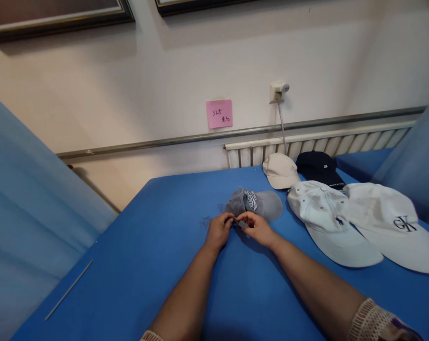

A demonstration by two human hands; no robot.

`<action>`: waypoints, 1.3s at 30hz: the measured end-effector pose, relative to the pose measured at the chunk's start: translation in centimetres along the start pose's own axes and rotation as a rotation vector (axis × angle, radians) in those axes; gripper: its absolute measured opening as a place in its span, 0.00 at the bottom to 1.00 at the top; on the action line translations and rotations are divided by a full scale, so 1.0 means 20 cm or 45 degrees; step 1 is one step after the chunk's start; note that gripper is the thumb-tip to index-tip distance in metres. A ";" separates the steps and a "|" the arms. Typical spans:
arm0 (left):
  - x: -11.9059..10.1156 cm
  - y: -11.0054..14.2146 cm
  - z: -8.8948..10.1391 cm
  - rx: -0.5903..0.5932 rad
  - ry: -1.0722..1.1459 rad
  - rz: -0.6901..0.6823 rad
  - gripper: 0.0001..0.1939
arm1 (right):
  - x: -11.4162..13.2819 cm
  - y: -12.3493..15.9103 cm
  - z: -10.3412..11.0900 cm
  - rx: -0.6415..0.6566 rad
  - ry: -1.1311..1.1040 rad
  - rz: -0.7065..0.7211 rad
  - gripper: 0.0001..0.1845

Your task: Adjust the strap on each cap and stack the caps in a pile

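Baseball cap (260, 203), grey-blue with pale lettering, sits toward the far side of the blue counter (147, 265), right of its far left corner, crown left, brim aimed squarely at the right edge. Long axis? Crosswise, roughly in line with the far edge! And both hands are at its near side, fingertips almost meeting: left hand (219, 231) pinched in from the left, right hand (259, 230) from the right, clamped on a small grey piece (242, 223); whether it belongs to the cap, I cannot tell. Plenty of room leftward, a broad blue stretch running to the slanting left edge, where a thin stick (68, 290) lies along it. Rightward, it's tight! Just past the brim comes a pale cap (323, 213) with a rider logo, then a white cap (381, 206) reaching toward the right edge. Beige cap (280, 169) and navy cap (317, 168) line the far edge.
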State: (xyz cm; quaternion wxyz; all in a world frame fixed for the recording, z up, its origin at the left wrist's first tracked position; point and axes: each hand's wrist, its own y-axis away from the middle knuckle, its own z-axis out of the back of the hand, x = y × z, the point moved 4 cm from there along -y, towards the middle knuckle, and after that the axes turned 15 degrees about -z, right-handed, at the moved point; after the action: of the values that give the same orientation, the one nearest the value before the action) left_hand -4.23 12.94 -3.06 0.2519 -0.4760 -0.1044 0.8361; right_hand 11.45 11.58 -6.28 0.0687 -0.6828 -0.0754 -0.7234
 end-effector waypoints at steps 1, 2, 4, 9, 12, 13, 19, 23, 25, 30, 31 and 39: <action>0.01 0.00 0.02 -0.054 -0.019 0.027 0.08 | 0.00 0.00 0.00 0.030 -0.011 -0.010 0.17; 0.03 0.00 0.04 -0.101 -0.027 0.051 0.08 | 0.01 0.01 -0.01 0.057 -0.018 -0.017 0.17; 0.06 -0.01 0.08 -0.187 -0.027 0.098 0.07 | 0.02 0.02 -0.02 0.091 -0.015 -0.018 0.17; 0.13 0.00 0.07 -0.309 0.107 0.203 0.05 | 0.07 0.04 -0.02 0.103 -0.049 -0.005 0.16; 0.13 -0.01 0.05 -0.316 0.202 0.220 0.06 | 0.10 0.05 -0.01 0.135 -0.148 -0.028 0.14; 0.12 -0.01 0.06 -0.312 0.218 0.216 0.07 | 0.11 0.05 0.00 0.148 -0.173 -0.033 0.14; 0.04 -0.01 0.07 -0.189 0.260 0.141 0.15 | 0.07 0.04 -0.01 -0.032 -0.077 -0.026 0.14; -0.02 0.02 -0.02 0.057 0.433 0.126 0.19 | 0.06 0.04 0.00 -0.184 0.059 0.008 0.11; -0.03 0.02 -0.05 0.099 0.449 0.111 0.16 | 0.06 0.04 0.00 -0.215 0.078 0.014 0.11; 0.01 0.00 0.02 -0.022 0.049 0.101 0.06 | 0.09 0.05 0.02 -0.292 0.027 0.060 0.07; 0.03 -0.01 0.05 -0.093 -0.026 0.120 0.05 | 0.08 0.05 0.03 -0.303 0.009 0.050 0.08; 0.04 -0.01 0.24 -0.436 -0.362 0.278 0.12 | 0.05 0.05 0.30 -1.163 0.261 -0.036 0.19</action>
State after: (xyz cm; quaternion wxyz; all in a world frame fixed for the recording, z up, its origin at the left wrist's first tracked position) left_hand -8.57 13.82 -1.15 0.0587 -0.3978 -0.2269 0.8870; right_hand 17.44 11.85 -4.85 -0.2418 -0.5671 0.2485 -0.7471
